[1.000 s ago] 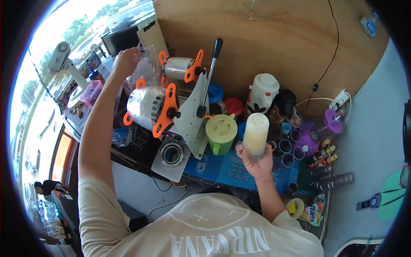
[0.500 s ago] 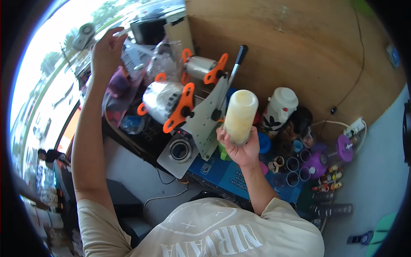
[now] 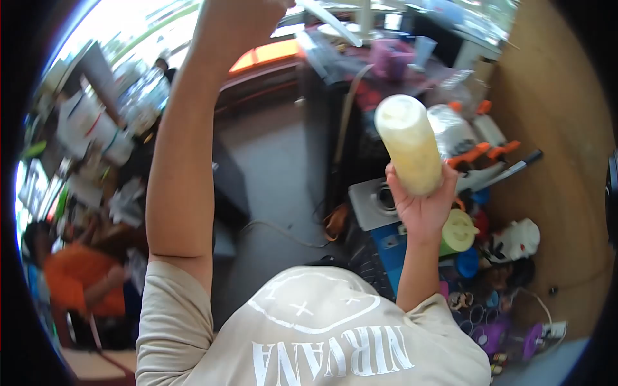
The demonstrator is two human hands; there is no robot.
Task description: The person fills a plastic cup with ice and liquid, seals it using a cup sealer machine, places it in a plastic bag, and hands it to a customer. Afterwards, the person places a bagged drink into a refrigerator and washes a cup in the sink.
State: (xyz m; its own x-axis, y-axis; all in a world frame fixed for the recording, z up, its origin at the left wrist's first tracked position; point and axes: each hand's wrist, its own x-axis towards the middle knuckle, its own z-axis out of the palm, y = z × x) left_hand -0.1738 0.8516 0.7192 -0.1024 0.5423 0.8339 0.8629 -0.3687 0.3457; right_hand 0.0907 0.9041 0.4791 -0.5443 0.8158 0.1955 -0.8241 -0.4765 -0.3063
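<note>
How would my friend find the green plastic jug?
Start at the big brown wooden wall, then find the white flask with dark markings. The jug shows between that flask and the person's right hand. Its lid is pale yellow, unlike the round blue lid next to it.

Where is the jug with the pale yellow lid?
In the head view, the jug is right of centre, between the right hand and the white flask.

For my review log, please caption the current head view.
Right hand holding up a pale yellow container, left hand beside a white strip.
</note>
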